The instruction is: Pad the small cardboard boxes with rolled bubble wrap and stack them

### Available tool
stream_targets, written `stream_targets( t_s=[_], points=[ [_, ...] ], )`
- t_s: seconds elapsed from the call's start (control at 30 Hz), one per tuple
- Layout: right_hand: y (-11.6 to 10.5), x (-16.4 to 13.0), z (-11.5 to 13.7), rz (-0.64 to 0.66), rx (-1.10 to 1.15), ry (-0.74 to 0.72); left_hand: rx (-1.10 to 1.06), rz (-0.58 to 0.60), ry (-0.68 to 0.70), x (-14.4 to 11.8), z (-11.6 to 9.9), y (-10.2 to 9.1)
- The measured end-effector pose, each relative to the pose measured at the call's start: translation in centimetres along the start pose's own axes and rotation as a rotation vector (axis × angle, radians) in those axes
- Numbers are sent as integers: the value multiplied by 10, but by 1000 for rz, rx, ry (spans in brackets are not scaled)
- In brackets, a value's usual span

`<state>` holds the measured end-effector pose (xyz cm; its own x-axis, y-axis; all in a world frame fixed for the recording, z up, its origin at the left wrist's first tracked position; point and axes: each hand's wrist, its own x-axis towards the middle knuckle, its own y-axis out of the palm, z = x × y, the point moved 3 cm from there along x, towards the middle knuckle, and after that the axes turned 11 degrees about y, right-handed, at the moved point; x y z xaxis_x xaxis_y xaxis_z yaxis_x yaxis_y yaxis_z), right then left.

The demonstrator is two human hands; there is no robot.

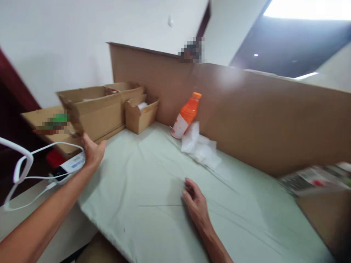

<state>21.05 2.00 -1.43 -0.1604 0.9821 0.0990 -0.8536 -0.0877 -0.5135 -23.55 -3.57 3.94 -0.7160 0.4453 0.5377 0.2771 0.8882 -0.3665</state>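
Observation:
My left hand (93, 150) reaches out at the left edge of the cloth, thumb spread from the fingers. It is at the lower corner of a large cardboard box (100, 117), beside a white device with a label (73, 164). The fingers are partly hidden, and no held thing shows. Over the pale green cloth (142, 175), my right hand (196, 201) has loosely curled fingers, with a gap between thumb and fingertips and nothing visible in it. Beyond it, an orange bottle (188, 115) leans tilted against a cardboard wall (246, 117), next to crumpled clear plastic wrap (201, 146).
White cables (27, 164) loop around at the left. A smaller cardboard box (141, 117) with something white inside stands at the back. At the right edge, a blurred plastic-wrapped package (312, 180) rests on cardboard. A pixelated green thing (59, 118) sits at the left.

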Motion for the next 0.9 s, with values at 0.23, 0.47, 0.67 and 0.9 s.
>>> stream_targets(
  t_s=[0.23,0.47,0.67,0.9],
  points=[
    [14,-21,31,144,-360,-214,-52,491,278,-115,-62,67],
    [7,-72,57,349,-666,-321,-52,862,613,-165,-128,148],
    [-65,-126,41,402,-579,-431,-49,1072,926,-251,-173,140],
    [-314,-50,0,-606,-897,22,-498,1058,1684,-376,-205,73]
  ],
)
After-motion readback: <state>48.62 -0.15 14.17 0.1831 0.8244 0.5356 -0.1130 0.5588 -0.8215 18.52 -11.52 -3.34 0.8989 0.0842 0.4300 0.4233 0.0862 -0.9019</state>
